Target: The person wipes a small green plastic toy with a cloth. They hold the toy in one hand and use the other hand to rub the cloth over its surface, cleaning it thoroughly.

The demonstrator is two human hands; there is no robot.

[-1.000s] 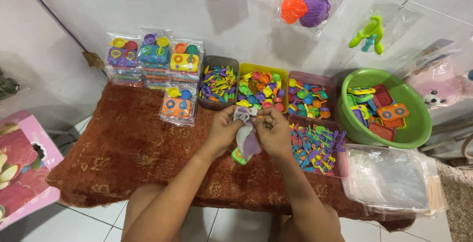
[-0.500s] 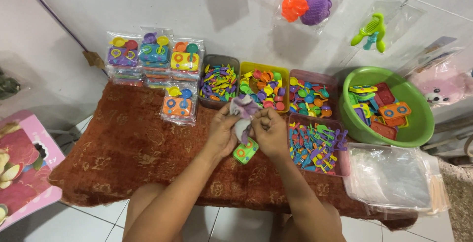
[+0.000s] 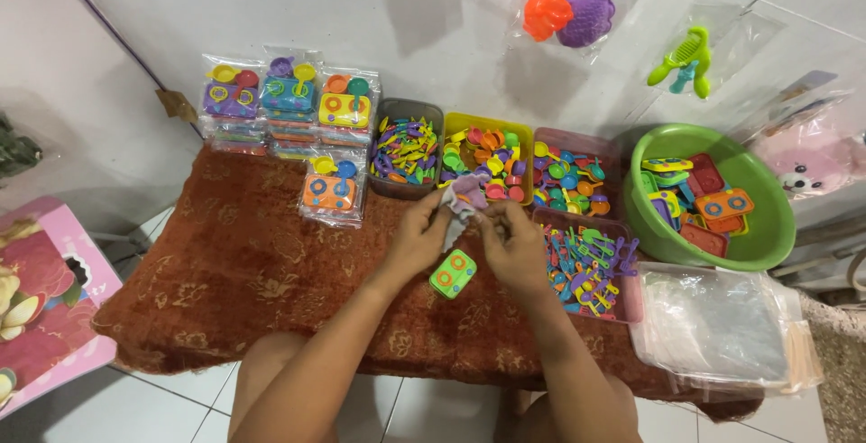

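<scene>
Where hands meet: crinkly bag.

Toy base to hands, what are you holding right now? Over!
Left hand and right hand both pinch a clear plastic bag with a purple piece inside. Green toy stove lies on the brown cloth below them. Nothing blocking.

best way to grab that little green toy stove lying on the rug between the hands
Pinch the green toy stove across its two long edges, coming straight down from above. It lies flat and tilted on the brown rug, burner rings up, so only its thin sides offer opposing faces. The left hand and right hand hold a clear bag just above it, leaving the lower edge freest.
</scene>
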